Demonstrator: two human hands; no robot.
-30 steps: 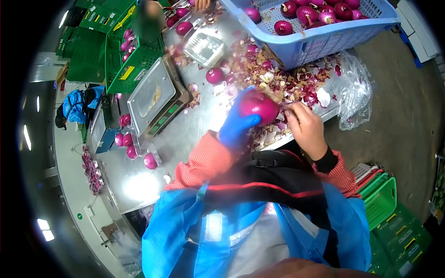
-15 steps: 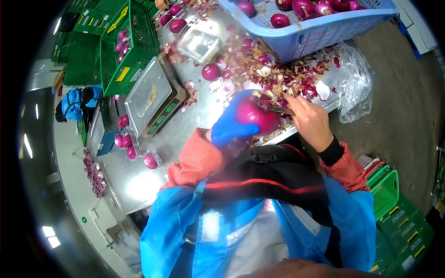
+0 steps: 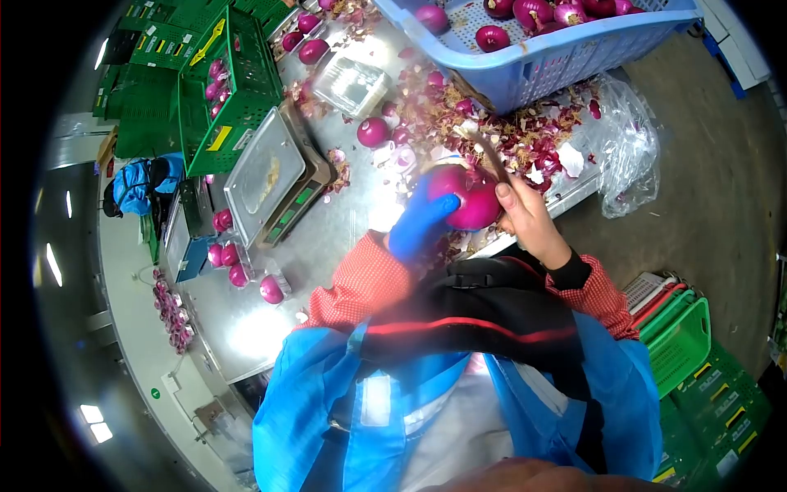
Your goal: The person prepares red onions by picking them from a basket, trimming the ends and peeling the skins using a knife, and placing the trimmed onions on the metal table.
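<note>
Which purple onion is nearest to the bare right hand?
The large onion gripped in the blue-gloved left hand; the others lie farther from the right hand.

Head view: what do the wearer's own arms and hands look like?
The left hand wears a blue glove; the right hand is ungloved. Both forearms have red sleeves with a fine pale pattern, the right ending in a black cuff. Blue fabric covers the upper arms.

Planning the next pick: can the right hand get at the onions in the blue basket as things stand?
Probably not: the right hand seems busy with a knife, and the near wall of the blue basket rises between it and the onions.
</note>
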